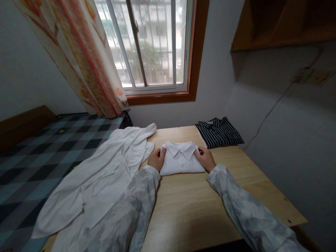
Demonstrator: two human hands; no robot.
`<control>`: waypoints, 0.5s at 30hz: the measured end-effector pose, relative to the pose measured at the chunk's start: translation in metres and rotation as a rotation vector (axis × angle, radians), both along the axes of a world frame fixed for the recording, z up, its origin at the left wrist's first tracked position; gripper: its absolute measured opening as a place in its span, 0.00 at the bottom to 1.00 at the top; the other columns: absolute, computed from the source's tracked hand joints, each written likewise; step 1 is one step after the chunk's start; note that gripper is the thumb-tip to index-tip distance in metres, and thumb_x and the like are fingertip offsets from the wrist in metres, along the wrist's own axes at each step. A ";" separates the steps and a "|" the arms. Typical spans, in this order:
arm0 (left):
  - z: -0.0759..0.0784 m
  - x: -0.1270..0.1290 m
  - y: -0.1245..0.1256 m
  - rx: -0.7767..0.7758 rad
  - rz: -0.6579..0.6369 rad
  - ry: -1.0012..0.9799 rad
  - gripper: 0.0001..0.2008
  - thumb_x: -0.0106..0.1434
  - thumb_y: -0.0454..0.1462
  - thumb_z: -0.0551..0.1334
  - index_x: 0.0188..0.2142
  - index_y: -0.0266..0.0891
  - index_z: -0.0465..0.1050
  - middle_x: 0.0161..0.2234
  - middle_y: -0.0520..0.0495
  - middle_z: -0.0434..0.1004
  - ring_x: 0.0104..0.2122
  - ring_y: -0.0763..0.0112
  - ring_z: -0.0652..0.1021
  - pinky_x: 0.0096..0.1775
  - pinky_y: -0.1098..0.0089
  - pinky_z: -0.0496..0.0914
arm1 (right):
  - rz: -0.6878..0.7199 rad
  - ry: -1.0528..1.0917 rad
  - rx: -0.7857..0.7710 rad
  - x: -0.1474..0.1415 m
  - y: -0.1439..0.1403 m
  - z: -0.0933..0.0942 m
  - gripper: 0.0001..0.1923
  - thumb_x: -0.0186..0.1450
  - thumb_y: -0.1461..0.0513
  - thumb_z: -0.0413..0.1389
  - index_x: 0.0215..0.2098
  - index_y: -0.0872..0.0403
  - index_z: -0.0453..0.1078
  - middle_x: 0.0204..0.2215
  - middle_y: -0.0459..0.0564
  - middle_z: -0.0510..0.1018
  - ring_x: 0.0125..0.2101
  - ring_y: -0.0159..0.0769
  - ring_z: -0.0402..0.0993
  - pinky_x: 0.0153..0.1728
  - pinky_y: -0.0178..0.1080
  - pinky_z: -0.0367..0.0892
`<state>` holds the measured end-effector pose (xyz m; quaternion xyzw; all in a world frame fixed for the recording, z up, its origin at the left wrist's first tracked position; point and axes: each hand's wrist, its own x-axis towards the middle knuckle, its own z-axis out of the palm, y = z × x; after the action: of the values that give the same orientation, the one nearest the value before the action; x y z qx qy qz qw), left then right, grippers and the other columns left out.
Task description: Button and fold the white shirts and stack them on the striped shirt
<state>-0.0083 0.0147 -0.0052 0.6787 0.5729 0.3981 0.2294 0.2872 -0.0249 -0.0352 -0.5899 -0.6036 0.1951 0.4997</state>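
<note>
Sleeves up front, left hand (156, 159) and right hand (205, 158) gripping sides of folded white shirt (181, 158) mid-table (210, 203). Looks done; striped shirt (219, 132) beyond it also folded, loose white garment (99, 175) left of it still unfolded.

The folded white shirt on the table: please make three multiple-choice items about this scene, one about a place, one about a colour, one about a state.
1. Where does the striped shirt lie?
A. at the far right corner of the table
B. on the bed
C. under the white shirt

2. What colour is the folded shirt between the hands?
A. black
B. white
C. red

3. How is the white garment at the left?
A. neatly folded
B. rolled up
C. spread loose, unfolded

Answers: 1 A, it sits near the wall beyond the right hand. 2 B, its collar and body are white. 3 C, it sprawls over the table edge beside the left hand.
</note>
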 end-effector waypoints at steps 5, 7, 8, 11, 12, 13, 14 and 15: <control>-0.005 -0.010 0.001 -0.118 -0.143 -0.277 0.29 0.64 0.65 0.60 0.28 0.41 0.70 0.24 0.54 0.65 0.29 0.70 0.67 0.31 0.71 0.60 | 0.051 0.117 0.006 0.004 -0.008 0.000 0.16 0.68 0.48 0.59 0.40 0.52 0.78 0.41 0.52 0.83 0.44 0.46 0.79 0.45 0.41 0.74; -0.005 -0.012 0.001 -0.177 -0.142 -0.373 0.31 0.60 0.67 0.62 0.30 0.40 0.72 0.24 0.54 0.68 0.28 0.70 0.68 0.29 0.72 0.60 | 0.073 0.170 -0.009 0.005 -0.012 0.003 0.17 0.68 0.48 0.58 0.40 0.52 0.77 0.42 0.53 0.83 0.46 0.48 0.79 0.46 0.42 0.74; -0.005 -0.011 0.000 -0.207 -0.141 -0.406 0.32 0.58 0.67 0.64 0.31 0.40 0.73 0.24 0.54 0.69 0.27 0.71 0.69 0.28 0.72 0.60 | 0.094 0.187 -0.025 0.005 -0.014 0.004 0.17 0.68 0.48 0.57 0.40 0.51 0.77 0.41 0.52 0.83 0.46 0.48 0.79 0.45 0.42 0.74; -0.004 -0.008 -0.003 -0.288 -0.167 -0.489 0.32 0.53 0.66 0.69 0.36 0.40 0.75 0.25 0.53 0.74 0.26 0.70 0.73 0.28 0.73 0.63 | 0.170 0.238 -0.087 0.004 -0.018 0.008 0.16 0.67 0.49 0.56 0.42 0.51 0.76 0.38 0.51 0.83 0.40 0.47 0.79 0.39 0.41 0.74; -0.004 -0.007 -0.004 -0.302 -0.186 -0.521 0.32 0.51 0.64 0.72 0.38 0.39 0.76 0.27 0.51 0.77 0.28 0.69 0.75 0.29 0.72 0.66 | 0.192 0.260 -0.103 0.004 -0.018 0.009 0.16 0.66 0.50 0.56 0.44 0.52 0.75 0.38 0.52 0.84 0.39 0.47 0.79 0.37 0.41 0.74; -0.003 -0.006 -0.004 -0.309 -0.205 -0.554 0.33 0.50 0.63 0.73 0.40 0.39 0.77 0.30 0.49 0.80 0.30 0.67 0.78 0.31 0.71 0.69 | 0.208 0.285 -0.115 0.005 -0.018 0.009 0.17 0.65 0.50 0.57 0.46 0.52 0.75 0.39 0.52 0.84 0.39 0.47 0.80 0.36 0.41 0.74; -0.003 -0.006 -0.004 -0.313 -0.222 -0.584 0.33 0.48 0.61 0.75 0.42 0.38 0.78 0.32 0.48 0.83 0.33 0.64 0.80 0.34 0.70 0.72 | 0.220 0.313 -0.122 0.005 -0.018 0.009 0.19 0.64 0.51 0.57 0.48 0.52 0.74 0.40 0.53 0.84 0.39 0.47 0.80 0.36 0.41 0.74; -0.002 -0.007 -0.003 -0.320 -0.237 -0.606 0.33 0.47 0.59 0.76 0.42 0.38 0.79 0.34 0.46 0.84 0.34 0.63 0.82 0.35 0.69 0.73 | 0.231 0.337 -0.127 0.006 -0.018 0.009 0.20 0.64 0.51 0.58 0.49 0.52 0.74 0.41 0.54 0.85 0.39 0.47 0.80 0.37 0.41 0.74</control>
<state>-0.0155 0.0113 -0.0073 0.5471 0.4511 0.4573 0.5367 0.2931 -0.0430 -0.0267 -0.5061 -0.5615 0.3847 0.5297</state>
